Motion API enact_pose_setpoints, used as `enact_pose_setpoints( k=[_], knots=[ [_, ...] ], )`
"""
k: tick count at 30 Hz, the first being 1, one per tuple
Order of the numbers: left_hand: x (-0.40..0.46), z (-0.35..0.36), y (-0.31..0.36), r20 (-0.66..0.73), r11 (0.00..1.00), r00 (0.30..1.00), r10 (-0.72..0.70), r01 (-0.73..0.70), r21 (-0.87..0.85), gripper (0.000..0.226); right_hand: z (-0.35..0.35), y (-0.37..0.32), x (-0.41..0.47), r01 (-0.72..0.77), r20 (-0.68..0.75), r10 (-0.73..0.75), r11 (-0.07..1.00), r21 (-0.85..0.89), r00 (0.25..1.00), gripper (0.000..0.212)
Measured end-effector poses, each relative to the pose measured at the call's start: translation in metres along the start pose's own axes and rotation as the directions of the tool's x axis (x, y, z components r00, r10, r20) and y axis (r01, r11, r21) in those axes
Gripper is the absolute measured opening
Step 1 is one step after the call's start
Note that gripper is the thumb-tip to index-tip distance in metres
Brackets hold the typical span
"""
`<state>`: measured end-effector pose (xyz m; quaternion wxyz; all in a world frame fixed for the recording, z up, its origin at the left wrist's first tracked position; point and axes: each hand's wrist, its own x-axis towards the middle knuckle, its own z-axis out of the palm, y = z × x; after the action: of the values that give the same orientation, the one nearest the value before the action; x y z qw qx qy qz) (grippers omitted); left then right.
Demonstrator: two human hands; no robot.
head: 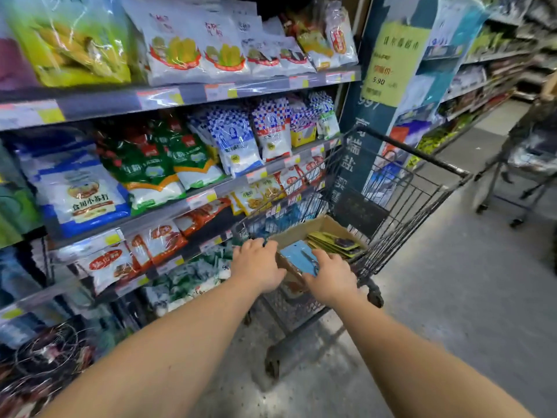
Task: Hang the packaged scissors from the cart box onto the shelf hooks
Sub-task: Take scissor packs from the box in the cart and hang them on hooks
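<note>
A brown cardboard box (301, 233) sits in the near end of a black wire cart (422, 188). Inside lie a blue packaged pair of scissors (297, 254) and, beyond it, a stack of yellow-green scissor packs (334, 242). My left hand (256, 267) curls over the cart's near bar beside the box's left corner. At the box's near edge, my right hand (330, 276) curls over the same bar, its fingertips reaching over the blue pack. The bar itself is hidden under my hands. No shelf hooks show.
Shelves (180, 95) of bagged foods run close along the cart's left side. A dark pillar with a yellow price sign (391, 61) stands past the cart. Another cart (524, 164) is parked at the right. Grey aisle floor (437, 297) opens to the right.
</note>
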<state>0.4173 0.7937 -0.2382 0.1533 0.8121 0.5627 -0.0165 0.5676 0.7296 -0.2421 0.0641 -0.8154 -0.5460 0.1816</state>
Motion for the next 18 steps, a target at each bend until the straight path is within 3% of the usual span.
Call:
enact_pose_setpoints(
  k=[12, 18],
  knots=[
    [0.155, 0.020, -0.002, 0.216, 0.999, 0.975, 0.047, -0.044, -0.019, 0.068, -0.008, 0.042, 0.144, -0.217, 0.126, 0.213, 0.976, 0.023, 0.969, 0.068],
    [0.225, 0.028, -0.013, 0.260, 0.999, 0.965, 0.030, -0.021, -0.037, 0.074, 0.013, 0.053, 0.205, -0.278, 0.223, 0.266, 0.960, 0.024, 0.938, 0.068]
  ],
)
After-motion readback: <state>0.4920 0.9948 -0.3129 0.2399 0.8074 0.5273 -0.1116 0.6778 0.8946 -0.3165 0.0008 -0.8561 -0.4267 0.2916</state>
